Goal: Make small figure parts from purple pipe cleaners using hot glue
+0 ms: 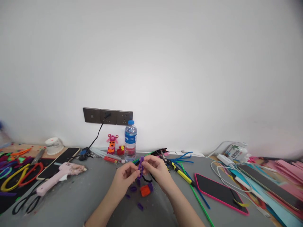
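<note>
Between my two hands is a purple pipe cleaner (141, 166), bent into a narrow loop. My left hand (125, 176) pinches its left side with thumb and forefinger. On the other side, my right hand (157, 170) grips its upper part, fingers curled. Below them on the grey table lies an orange and purple fuzzy piece (146, 190). Small purple coiled pieces (133, 189) are scattered beside it, one nearer the front (140, 206). A black strand (148, 180) shows just under my right hand.
A water bottle (130, 142) and a pink and orange fuzzy figure (111, 145) stand by the wall. Left are a pink glue gun (56, 178) and scissors (30, 173). Right are yellow-handled pliers (181, 173), green pipe cleaners (201, 205) and a pink-edged phone (220, 194).
</note>
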The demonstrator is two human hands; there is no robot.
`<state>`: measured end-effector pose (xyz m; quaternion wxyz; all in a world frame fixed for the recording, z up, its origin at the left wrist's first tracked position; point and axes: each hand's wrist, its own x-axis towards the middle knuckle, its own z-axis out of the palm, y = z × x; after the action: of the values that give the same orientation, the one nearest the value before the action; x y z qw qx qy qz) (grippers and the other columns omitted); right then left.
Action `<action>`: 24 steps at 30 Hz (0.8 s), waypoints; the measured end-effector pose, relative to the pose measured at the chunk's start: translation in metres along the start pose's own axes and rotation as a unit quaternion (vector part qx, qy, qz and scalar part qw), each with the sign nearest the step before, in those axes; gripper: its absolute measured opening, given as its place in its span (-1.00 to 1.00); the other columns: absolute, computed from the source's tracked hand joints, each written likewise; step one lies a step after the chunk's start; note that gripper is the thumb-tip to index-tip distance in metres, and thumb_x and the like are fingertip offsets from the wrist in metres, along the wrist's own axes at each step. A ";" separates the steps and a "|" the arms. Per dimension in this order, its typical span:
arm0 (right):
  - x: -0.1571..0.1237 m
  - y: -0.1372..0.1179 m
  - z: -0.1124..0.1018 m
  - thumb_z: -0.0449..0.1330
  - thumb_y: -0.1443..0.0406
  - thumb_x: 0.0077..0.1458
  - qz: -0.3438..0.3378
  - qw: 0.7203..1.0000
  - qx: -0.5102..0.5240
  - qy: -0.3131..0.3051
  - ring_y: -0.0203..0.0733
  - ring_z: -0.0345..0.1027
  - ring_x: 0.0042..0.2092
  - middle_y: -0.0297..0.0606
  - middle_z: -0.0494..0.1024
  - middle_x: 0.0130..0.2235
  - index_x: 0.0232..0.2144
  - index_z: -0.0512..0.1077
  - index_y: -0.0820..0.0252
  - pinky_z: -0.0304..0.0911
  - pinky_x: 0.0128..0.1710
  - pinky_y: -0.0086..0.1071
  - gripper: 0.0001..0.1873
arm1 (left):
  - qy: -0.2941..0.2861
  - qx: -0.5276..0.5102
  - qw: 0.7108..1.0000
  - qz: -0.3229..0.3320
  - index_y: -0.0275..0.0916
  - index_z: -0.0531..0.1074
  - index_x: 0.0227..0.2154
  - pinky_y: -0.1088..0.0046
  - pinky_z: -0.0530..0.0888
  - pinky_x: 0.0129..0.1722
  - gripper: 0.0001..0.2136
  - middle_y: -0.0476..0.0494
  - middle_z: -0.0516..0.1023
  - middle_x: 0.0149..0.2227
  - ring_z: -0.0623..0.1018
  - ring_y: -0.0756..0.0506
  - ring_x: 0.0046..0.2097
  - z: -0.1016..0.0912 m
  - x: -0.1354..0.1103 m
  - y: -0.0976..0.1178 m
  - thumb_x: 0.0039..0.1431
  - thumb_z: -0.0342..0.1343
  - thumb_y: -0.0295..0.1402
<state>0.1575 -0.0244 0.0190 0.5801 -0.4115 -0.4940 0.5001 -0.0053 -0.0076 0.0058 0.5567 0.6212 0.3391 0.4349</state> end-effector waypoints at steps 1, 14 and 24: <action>0.000 -0.001 0.000 0.39 0.09 -0.13 0.001 1.000 0.002 -0.001 -0.29 0.37 -0.55 -0.35 0.51 -0.58 -0.45 0.51 0.22 0.31 -0.52 -0.43 -0.68 | 0.001 0.005 1.000 0.003 -0.27 0.42 -0.51 0.56 0.22 -0.52 -0.76 0.08 0.34 -0.61 0.28 0.04 -0.55 0.000 0.000 0.000 0.00 0.23 -0.18; -0.003 -0.004 0.002 0.36 0.07 -0.10 0.032 0.999 0.002 -0.040 -0.33 0.35 -0.62 -0.44 0.44 -0.62 -0.45 0.38 0.20 0.18 -0.66 -0.53 -0.64 | -0.009 0.062 0.998 0.012 -0.25 0.37 -0.56 0.54 0.18 -0.50 -0.83 0.07 0.31 -0.62 0.27 0.02 -0.53 0.000 -0.001 -0.004 0.02 0.16 -0.30; -0.002 -0.004 0.002 0.37 0.08 -0.10 0.022 0.998 -0.003 -0.050 -0.36 0.29 -0.60 -0.46 0.40 -0.62 -0.46 0.36 0.19 0.15 -0.62 -0.52 -0.64 | 0.013 0.111 0.993 0.049 -0.24 0.36 -0.58 0.56 0.22 -0.51 -0.84 0.07 0.32 -0.62 0.31 0.01 -0.53 0.001 -0.003 -0.002 0.05 0.13 -0.34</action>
<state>0.1560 -0.0271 0.0232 0.5422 -0.3983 -0.5148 0.5314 -0.0058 -0.0102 0.0032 0.4584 0.6891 0.3616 0.4293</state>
